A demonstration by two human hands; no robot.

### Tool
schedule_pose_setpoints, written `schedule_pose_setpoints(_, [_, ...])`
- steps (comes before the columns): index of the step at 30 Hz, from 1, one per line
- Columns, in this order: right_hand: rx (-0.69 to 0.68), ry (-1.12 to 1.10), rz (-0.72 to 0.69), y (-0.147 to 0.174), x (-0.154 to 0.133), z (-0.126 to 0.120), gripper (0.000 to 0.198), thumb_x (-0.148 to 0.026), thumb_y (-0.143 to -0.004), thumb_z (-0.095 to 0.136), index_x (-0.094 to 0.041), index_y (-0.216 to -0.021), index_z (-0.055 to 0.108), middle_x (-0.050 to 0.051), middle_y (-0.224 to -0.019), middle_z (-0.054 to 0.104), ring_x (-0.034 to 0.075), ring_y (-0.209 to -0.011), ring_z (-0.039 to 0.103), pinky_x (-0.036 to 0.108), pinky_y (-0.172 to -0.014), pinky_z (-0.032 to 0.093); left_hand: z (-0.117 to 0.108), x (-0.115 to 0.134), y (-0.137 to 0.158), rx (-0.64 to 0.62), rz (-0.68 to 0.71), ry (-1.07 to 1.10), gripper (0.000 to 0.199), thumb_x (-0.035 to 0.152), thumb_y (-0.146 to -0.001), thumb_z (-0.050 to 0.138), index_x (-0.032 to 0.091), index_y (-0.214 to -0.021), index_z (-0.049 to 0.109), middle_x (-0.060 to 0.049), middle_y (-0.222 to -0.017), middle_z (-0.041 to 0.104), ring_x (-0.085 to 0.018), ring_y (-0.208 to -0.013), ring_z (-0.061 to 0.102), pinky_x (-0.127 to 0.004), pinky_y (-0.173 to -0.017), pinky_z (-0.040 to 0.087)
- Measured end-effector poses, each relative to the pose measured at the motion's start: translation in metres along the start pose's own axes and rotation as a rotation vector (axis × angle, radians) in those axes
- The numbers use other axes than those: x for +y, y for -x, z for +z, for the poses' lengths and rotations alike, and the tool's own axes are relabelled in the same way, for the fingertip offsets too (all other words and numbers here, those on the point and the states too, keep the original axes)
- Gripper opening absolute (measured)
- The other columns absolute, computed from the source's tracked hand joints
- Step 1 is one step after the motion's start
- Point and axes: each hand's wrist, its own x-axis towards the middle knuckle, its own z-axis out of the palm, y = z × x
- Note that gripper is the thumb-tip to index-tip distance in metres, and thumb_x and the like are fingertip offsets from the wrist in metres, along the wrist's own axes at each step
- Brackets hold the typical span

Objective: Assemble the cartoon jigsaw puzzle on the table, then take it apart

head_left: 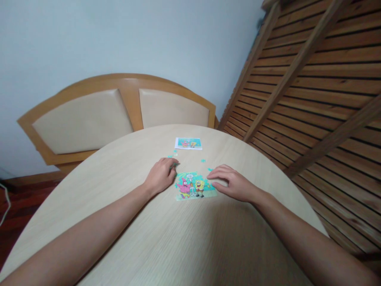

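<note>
A partly joined jigsaw puzzle (pixel 190 190) lies flat on the table, showing a pink starfish, a yellow sponge and a pale figure on teal, with an uneven top edge. At its upper left is my left hand (pixel 161 174), fingers curled down over a small teal puzzle piece that is mostly hidden beneath them. My right hand (pixel 232 182) rests at the puzzle's right edge, its thumb and fingers apart with nothing seen between them. Loose teal pieces lie above the puzzle: one piece (pixel 203 161) in the middle, another (pixel 210 169) by my right fingertips.
Beyond the puzzle lies a white-edged picture card (pixel 188 143) with the same characters. A few more loose pieces (pixel 175 153) are beyond my left hand. The round wooden table (pixel 178 246) has a padded bench back (pixel 131 103) behind it and a slatted wooden panel (pixel 300 83) on the right.
</note>
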Motion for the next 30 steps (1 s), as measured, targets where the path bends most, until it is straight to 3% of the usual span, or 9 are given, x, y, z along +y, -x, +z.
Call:
schedule_pose_setpoints(4, [0.018,0.083,0.055,-0.002,-0.002,0.007,0.020,-0.029,-0.097,0.058,-0.024,-0.114,0.069,0.007,-0.112,0.073,0.024,-0.108,0.063,0.044,-0.095,0.046,0.005,-0.002,0.000,-0.041,0.064,-0.059,0.043,0.027,-0.097,0.044,0.011,-0.134,0.057,-0.013,-0.143,0.058,-0.028,-0.134,0.050,-0.046,-0.116,0.039])
schedule_pose_setpoints(7, [0.018,0.123,0.068,-0.008,-0.004,0.010,0.020,-0.030,-0.098,0.058,-0.024,-0.114,0.069,0.007,-0.113,0.073,0.023,-0.109,0.062,0.043,-0.095,0.045,0.007,-0.001,0.000,-0.108,0.042,-0.099,0.049,0.034,-0.100,0.041,0.013,-0.142,0.052,-0.012,-0.149,0.052,-0.030,-0.141,0.043,-0.049,-0.119,0.034])
schedule_pose_setpoints(15, [-0.073,0.218,0.030,-0.040,-0.011,0.016,0.020,-0.031,-0.097,0.059,-0.024,-0.112,0.070,0.006,-0.109,0.073,0.024,-0.106,0.062,0.041,-0.092,0.045,0.005,0.002,-0.002,-0.072,-0.104,-0.187,0.041,0.036,-0.103,0.035,0.018,-0.124,0.066,-0.009,-0.139,0.061,-0.030,-0.134,0.049,-0.049,-0.114,0.038])
schedule_pose_setpoints(20, [0.114,0.168,0.051,-0.048,-0.004,0.028,0.019,-0.029,-0.099,0.054,-0.021,-0.102,0.071,0.007,-0.102,0.073,0.023,-0.098,0.062,0.040,-0.088,0.046,0.005,0.000,0.000,-0.035,-0.180,-0.208,0.036,0.035,-0.100,0.042,0.017,-0.121,0.065,-0.012,-0.140,0.058,-0.032,-0.133,0.048,-0.050,-0.112,0.040])
schedule_pose_setpoints(25, [0.128,0.074,0.036,-0.044,0.002,0.033,0.019,-0.029,-0.099,0.055,-0.022,-0.105,0.072,0.006,-0.101,0.074,0.022,-0.096,0.063,0.040,-0.088,0.048,0.007,-0.004,0.000,-0.043,-0.108,-0.174,0.041,0.036,-0.098,0.047,0.015,-0.131,0.058,-0.012,-0.146,0.054,-0.030,-0.138,0.044,-0.049,-0.116,0.037])
schedule_pose_setpoints(30, [0.097,0.041,0.026,-0.045,0.001,0.033,0.020,-0.029,-0.099,0.055,-0.023,-0.108,0.072,0.007,-0.104,0.074,0.023,-0.099,0.062,0.041,-0.091,0.048,0.004,-0.006,-0.001,-0.128,-0.009,-0.162,0.049,0.038,-0.100,0.043,0.016,-0.143,0.049,-0.012,-0.153,0.048,-0.030,-0.144,0.037,-0.051,-0.118,0.033])
